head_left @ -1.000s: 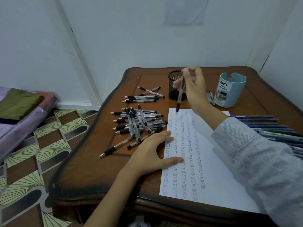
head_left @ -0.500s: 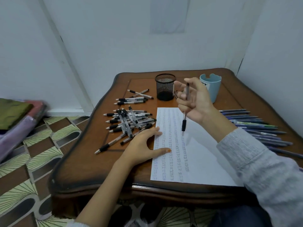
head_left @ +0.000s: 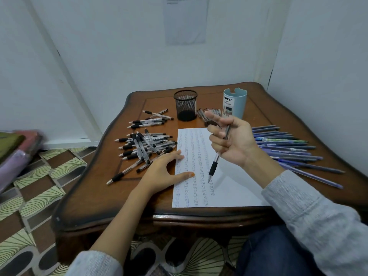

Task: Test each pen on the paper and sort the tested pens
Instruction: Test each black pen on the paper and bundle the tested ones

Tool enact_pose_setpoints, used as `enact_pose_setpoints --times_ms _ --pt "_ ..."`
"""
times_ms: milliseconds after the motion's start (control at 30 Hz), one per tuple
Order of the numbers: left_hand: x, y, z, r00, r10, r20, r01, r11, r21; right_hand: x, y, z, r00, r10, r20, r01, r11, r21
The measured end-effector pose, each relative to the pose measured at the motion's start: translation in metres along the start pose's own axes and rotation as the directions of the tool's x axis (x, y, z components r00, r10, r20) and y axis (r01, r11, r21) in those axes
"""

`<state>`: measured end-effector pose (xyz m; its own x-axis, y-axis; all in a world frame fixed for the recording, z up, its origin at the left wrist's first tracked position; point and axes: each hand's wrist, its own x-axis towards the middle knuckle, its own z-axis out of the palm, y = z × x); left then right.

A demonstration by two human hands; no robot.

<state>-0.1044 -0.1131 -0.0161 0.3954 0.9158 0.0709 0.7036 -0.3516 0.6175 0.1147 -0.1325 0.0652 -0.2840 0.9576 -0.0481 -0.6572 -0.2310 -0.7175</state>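
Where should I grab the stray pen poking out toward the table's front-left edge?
Probably best to pinch its black rubber grip from above, fingers across the barrel. The stray pen lies flat, and only that tip end sticks clear of the pen pile.

On my feed now: a light grey ribbed knit right sleeve (head_left: 310, 216), its cuff just behind the right hand (head_left: 235, 142). The matching grey knit left sleeve (head_left: 95, 263) ends well back from the left hand (head_left: 161, 172), forearm bare. Under the right sleeve, dark blue denim trousers (head_left: 274, 253).
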Motion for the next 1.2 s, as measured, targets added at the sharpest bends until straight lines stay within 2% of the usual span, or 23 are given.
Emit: enact_pose_setpoints --times_ms 167,333,433,533,633,733,833,900,1000,1200 --pt "0.000 0.000 0.002 1.000 -0.001 -0.006 0.001 1.000 0.007 -0.016 0.006 0.000 0.999 0.051 0.001 -0.051 0.997 0.050" --pt "0.000 0.000 0.002 1.000 0.015 -0.011 -0.015 1.000 -0.001 -0.029 0.009 0.004 0.989 -0.014 -0.147 -0.003 0.993 -0.119" --pt "-0.002 0.001 0.001 0.999 0.033 0.014 -0.033 0.999 0.027 -0.036 0.011 0.001 0.984 0.090 -0.153 -0.106 0.989 -0.101" --pt "-0.001 0.001 0.001 0.998 0.036 0.042 -0.038 0.999 0.039 -0.040 0.015 -0.011 0.958 0.183 -0.221 -0.241 0.930 -0.276" --pt "-0.001 0.000 0.001 0.998 0.038 0.044 -0.040 0.998 0.047 -0.044 0.021 -0.013 0.945 0.197 -0.262 -0.262 0.934 -0.243" --pt "-0.001 0.000 0.001 0.998 0.035 0.049 -0.038 0.998 0.046 -0.049 0.029 -0.015 0.944 0.075 -0.322 -0.181 0.932 -0.313" --pt "0.000 0.000 0.001 0.998 0.026 0.060 -0.029 0.999 0.047 -0.054 0.040 -0.015 0.889 -0.098 -0.448 -0.159 0.850 -0.501" --pt "0.000 -0.001 0.002 0.998 0.029 0.059 -0.032 0.998 0.057 -0.055 0.045 -0.017 0.863 -0.162 -0.478 -0.132 0.842 -0.524" --pt "-0.001 0.000 0.003 0.998 0.039 0.051 -0.042 0.997 0.062 -0.058 0.052 -0.018 0.889 -0.213 -0.405 -0.025 0.861 -0.507" --pt "-0.002 0.002 0.004 0.999 0.042 0.026 -0.044 0.997 0.071 -0.061 0.068 -0.023 0.884 -0.347 -0.312 0.011 0.683 -0.730"
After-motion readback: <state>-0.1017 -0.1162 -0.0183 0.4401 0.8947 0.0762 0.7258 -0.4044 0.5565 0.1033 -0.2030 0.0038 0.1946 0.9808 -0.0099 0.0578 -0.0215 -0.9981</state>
